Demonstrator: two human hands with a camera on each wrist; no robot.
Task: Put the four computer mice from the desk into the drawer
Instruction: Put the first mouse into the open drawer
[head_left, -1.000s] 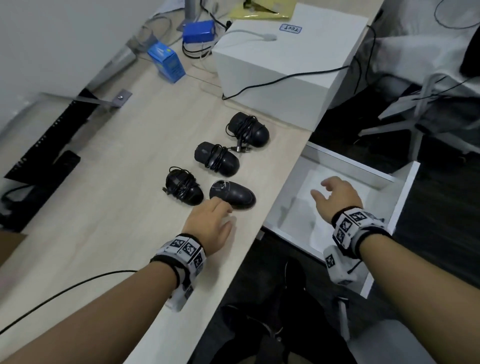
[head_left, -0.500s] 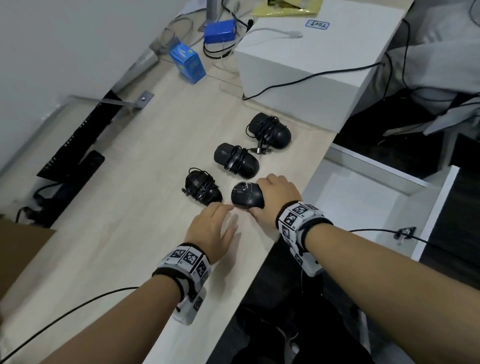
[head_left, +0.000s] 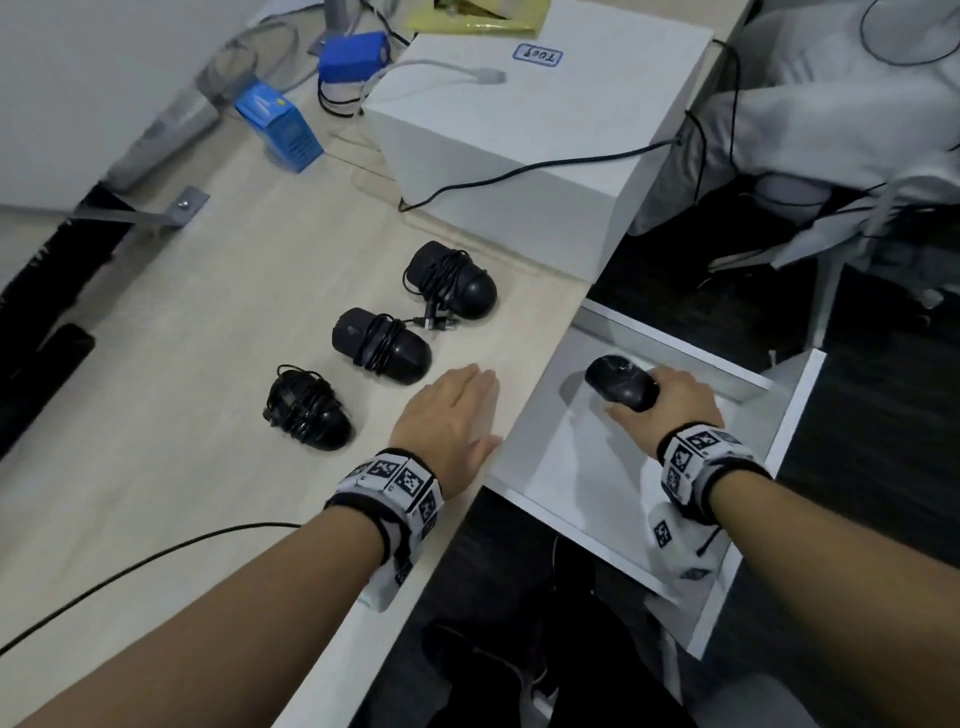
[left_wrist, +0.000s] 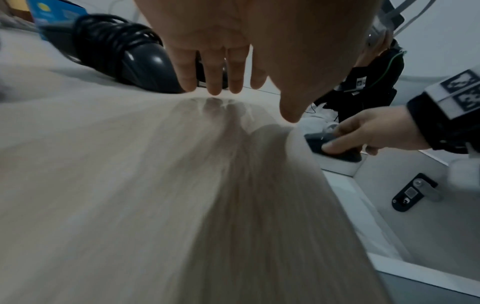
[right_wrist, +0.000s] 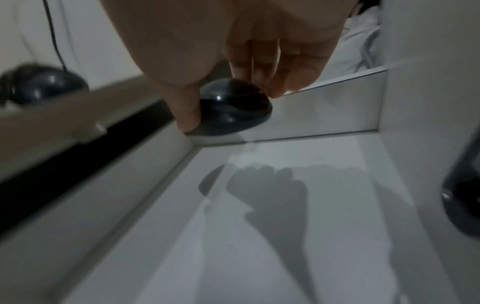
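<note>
My right hand (head_left: 657, 402) grips a black cordless mouse (head_left: 621, 383) and holds it over the open white drawer (head_left: 571, 467), near its far left corner. The right wrist view shows thumb and fingers (right_wrist: 187, 111) pinching that mouse (right_wrist: 233, 107) above the drawer floor (right_wrist: 298, 205). Three black mice with cords wound round them lie in a diagonal row on the desk: far (head_left: 452, 279), middle (head_left: 382, 345), near (head_left: 306, 408). My left hand (head_left: 452, 415) rests flat and open on the desk (head_left: 156, 415) near its edge, fingers straight (left_wrist: 215, 67).
A big white box (head_left: 524, 130) with a black cable across it stands at the desk's back right. A blue carton (head_left: 280, 124) and a blue device (head_left: 356, 54) lie further back. A black cable (head_left: 130, 566) trails by my left forearm. The drawer front carries a black lock (left_wrist: 413, 192).
My right hand lifted the cordless mouse off the desk and carried it right, over the drawer. The left hand stayed flat on the desk.
</note>
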